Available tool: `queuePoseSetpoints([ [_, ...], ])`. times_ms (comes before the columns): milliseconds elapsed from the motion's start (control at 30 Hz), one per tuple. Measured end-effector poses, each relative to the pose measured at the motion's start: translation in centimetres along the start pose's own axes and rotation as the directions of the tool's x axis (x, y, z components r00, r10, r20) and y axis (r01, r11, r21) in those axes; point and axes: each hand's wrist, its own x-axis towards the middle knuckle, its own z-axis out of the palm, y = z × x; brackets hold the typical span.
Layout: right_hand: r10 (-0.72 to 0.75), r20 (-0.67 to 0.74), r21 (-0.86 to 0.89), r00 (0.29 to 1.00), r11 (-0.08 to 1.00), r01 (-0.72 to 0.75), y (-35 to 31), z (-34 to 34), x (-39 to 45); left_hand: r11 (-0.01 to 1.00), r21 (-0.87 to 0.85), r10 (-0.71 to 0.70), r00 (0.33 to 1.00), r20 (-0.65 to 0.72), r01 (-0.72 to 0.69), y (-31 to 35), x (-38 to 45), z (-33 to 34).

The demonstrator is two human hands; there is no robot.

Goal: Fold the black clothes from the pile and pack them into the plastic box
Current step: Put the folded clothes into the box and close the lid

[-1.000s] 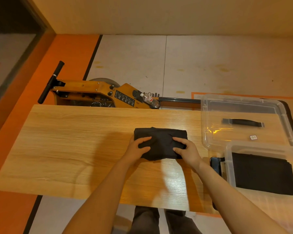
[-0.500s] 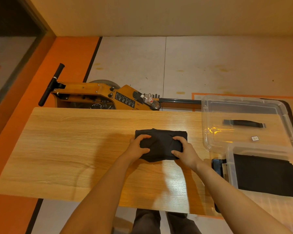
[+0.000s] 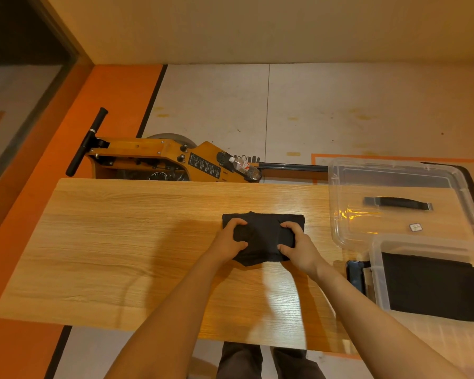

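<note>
A folded black garment [image 3: 263, 236] lies near the middle of the wooden table [image 3: 121, 242]. My left hand [image 3: 229, 239] grips its left edge, thumb below and fingers curled over the top. My right hand [image 3: 296, 246] grips the right edge the same way. At the right, the clear plastic box [image 3: 378, 272] holds folded black clothes [image 3: 433, 285] laid flat in it.
The box's clear lid [image 3: 337, 214] with a black handle [image 3: 397, 202] lies upside down behind the box. A dark phone [image 3: 355, 274] rests against the box's left wall. Beyond the table's far edge stands an orange rowing machine [image 3: 159, 160] holding a water bottle [image 3: 244, 166].
Both hands have closed tighter on the garment's two sides, bunching it narrower. The garment stays in the same spot on the table.
</note>
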Motion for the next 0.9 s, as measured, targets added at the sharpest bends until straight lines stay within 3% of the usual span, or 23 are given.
queuePoseSetpoints([
  [200, 0.027, 0.019, 0.142, 0.999, 0.989, -0.029, -0.1, 0.2, 0.1, 0.989, -0.146, -0.013, 1.0, 0.019, 0.015, -0.5, -0.6, -0.4],
  [367, 0.03, 0.013, 0.164, 0.999, 0.986, -0.032, -0.1, 0.2, 0.1, 0.971, -0.229, -0.058, 0.995, 0.083, 0.076, 0.2, -0.5, -0.9],
  [700, -0.024, -0.087, 0.132, 0.996, 0.991, 0.035, -0.9, 0.0, -0.1, 0.984, -0.088, 0.149, 0.988, -0.047, -0.153, 0.2, -0.1, -1.2],
  [900, -0.099, -0.209, 0.114, 0.973, 0.986, 0.125, -3.8, -2.7, -0.6, 0.966, -0.137, 0.222, 0.975, -0.012, -0.221, 4.8, 1.0, -1.9],
])
